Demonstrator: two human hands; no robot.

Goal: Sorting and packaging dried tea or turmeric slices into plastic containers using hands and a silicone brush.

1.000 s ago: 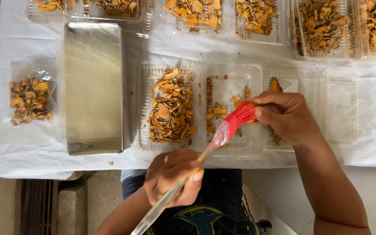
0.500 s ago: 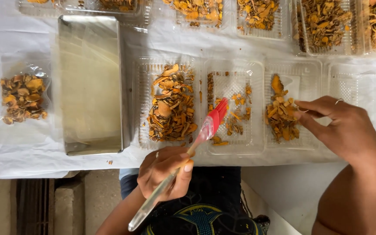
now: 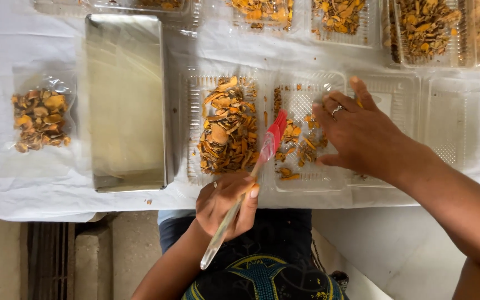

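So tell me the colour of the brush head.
Red, on the brush in the left hand; head view.

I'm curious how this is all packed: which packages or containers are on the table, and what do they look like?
Plastic bag: far left, clear, holding orange-brown dried slices.
Clear tray: centre, ribbed rectangle, heaped with slices.
Second clear tray: beside it, sparsely filled, under the right hand.
Back-row trays: along the top edge, clear, filled.
No labels or screens visible.

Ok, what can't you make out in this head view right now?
- Contents of the clear tray beneath the right hand: hidden by the hand.
- Brush handle's middle: wrapped by the left hand.
- Top-row trays: cut off by the upper edge.
- Dried orange pieces: too small to identify.
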